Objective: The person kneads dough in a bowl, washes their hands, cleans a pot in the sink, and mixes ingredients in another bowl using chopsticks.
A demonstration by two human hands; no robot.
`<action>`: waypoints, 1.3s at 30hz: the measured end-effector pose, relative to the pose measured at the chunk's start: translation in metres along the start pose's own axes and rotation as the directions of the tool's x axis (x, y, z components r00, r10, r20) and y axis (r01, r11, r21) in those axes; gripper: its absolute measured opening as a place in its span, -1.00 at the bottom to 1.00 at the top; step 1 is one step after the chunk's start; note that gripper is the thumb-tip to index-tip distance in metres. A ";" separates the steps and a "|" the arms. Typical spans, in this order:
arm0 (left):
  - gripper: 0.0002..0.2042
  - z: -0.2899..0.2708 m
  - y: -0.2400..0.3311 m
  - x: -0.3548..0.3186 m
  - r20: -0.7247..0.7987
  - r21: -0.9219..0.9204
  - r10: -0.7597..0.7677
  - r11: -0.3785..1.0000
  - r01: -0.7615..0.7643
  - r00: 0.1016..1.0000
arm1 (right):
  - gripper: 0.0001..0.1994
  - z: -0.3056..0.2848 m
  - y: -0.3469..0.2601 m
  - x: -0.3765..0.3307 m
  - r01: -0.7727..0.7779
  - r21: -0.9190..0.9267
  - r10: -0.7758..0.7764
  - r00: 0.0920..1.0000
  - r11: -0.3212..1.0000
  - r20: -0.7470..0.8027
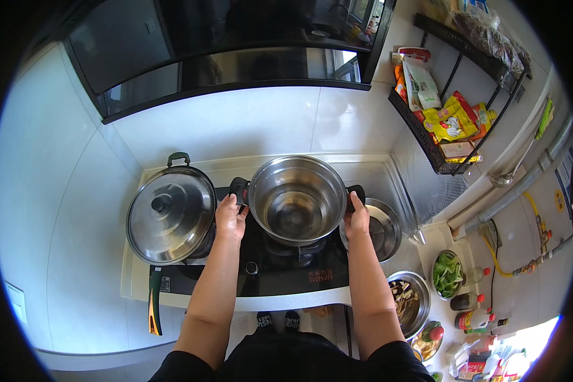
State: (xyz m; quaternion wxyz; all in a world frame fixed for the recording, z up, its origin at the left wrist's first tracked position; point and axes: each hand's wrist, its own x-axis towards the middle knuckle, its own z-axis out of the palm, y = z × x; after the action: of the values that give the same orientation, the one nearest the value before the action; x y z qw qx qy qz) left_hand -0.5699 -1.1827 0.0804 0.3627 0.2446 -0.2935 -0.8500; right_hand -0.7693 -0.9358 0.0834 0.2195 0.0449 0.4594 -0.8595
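Note:
A deep stainless steel pot (331, 191) is held level between my two hands, over the right side of the black gas stove (280, 280). My left hand (231, 218) closes on its left black handle, and my right hand (358, 218) grips the black handle opposite. The pot has no lid on. Its bottom shines, and whether clear water covers it I cannot tell. Partly behind my right hand lies a round, shiny steel lid or shallow pan (388, 230). On the left burner sits a frying pan (155, 299) with a dark green handle, covered by a domed steel lid (172, 219).
A steel bowl of cut food (419, 318) and a bowl of green leaves (447, 275) stand on the right counter beside several bottles (474, 318). A black rack of food packets (420, 137) juts from the right wall. The dark range hood (235, 76) hangs above the stove.

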 end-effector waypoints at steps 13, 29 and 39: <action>-0.62 0.009 -0.007 -0.012 -0.115 0.126 0.017 0.992 -0.003 0.993 | -0.65 -0.001 0.009 -0.011 0.037 0.095 -0.029 0.996 0.995 -0.080; -0.33 0.099 0.119 -0.137 0.420 0.490 0.790 0.217 -0.844 0.447 | -0.64 0.178 0.032 -0.223 0.878 -0.010 -0.720 0.399 0.479 0.568; -0.35 0.169 0.356 -0.168 0.550 0.578 0.824 -0.492 -0.651 -0.135 | -0.60 0.296 -0.030 -0.275 0.944 0.044 -0.654 0.193 0.328 0.731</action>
State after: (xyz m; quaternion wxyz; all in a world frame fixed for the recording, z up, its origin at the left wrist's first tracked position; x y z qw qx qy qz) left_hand -0.4033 -1.2016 0.4749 0.7367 0.1439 -0.6607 0.0029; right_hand -0.4972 -1.0688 0.3528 -0.1356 -0.5509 0.4755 -0.6723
